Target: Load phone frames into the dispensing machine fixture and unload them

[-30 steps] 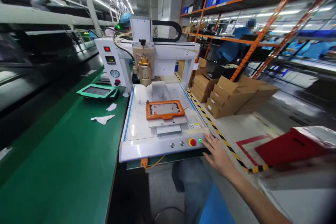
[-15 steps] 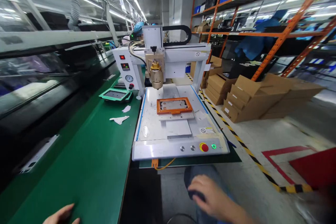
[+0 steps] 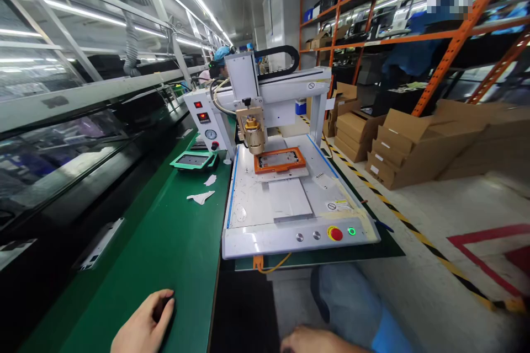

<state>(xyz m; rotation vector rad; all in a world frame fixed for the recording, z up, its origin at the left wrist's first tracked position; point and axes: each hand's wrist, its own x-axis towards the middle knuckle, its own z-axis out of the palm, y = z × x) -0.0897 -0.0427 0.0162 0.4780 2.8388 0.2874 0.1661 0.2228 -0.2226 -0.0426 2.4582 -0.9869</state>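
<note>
My left hand rests on the green bench mat, its thumb and forefinger bent with a gap between them and nothing visible in it. At the bottom edge, my right hand is low beside my leg; its fingers are mostly cut off by the frame. In front stands a white benchtop machine with a brass-coloured head. Under that head lies an orange frame fixture holding a flat metal plate. The head's tip is at the fixture's left end; contact cannot be made out.
A green frame fixture and white scraps lie on the mat. A flat silvery part is by the dark conveyor at left. The red stop button is on the machine's front. Cardboard boxes and an orange rack stand right.
The brass-coloured head has come down to the orange fixture's left end. My left hand has come further into view; my right hand has dropped toward the bottom edge. The view has shifted.
</note>
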